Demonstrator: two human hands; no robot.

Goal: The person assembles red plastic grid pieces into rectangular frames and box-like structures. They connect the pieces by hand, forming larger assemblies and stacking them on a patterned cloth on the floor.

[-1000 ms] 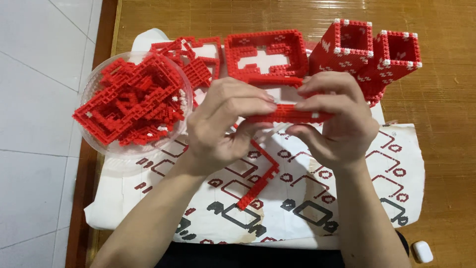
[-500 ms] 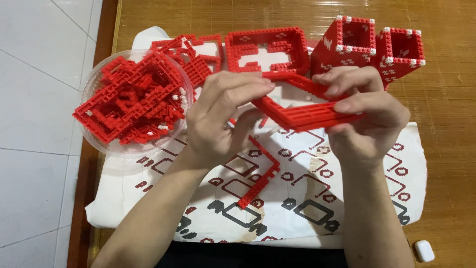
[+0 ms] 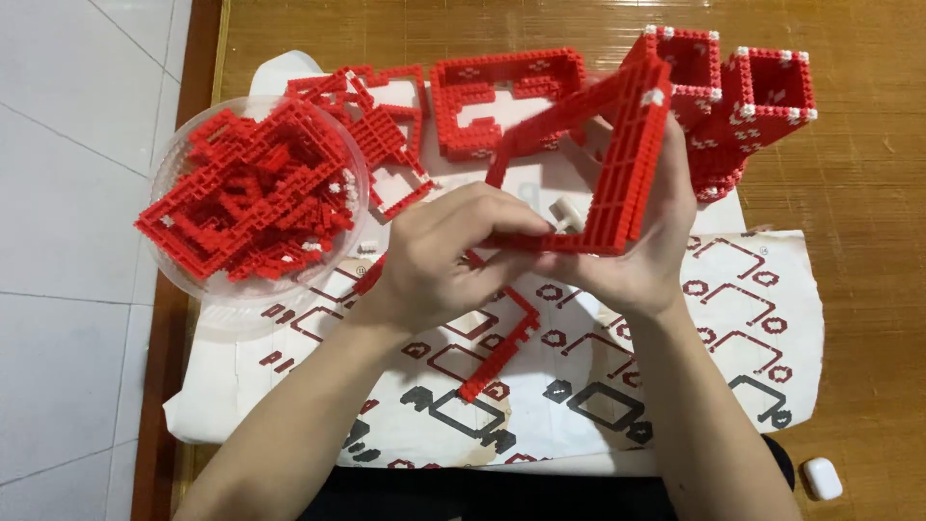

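Your left hand (image 3: 439,260) and right hand (image 3: 641,246) grip a red brick frame (image 3: 603,159), fingers closed on it, above the patterned sheet (image 3: 675,367) at the table's (image 3: 868,289) near edge.

You sit at a brown woven counter (image 3: 868,289) with a dark wood rim down its left edge. A white printed sheet (image 3: 752,318) lies flat on the counter and covers its near middle. A small white case (image 3: 823,478) lies on the bare counter near the near right corner. Two red block towers (image 3: 733,106) stand by the far edge, at the sheet's far right corner.
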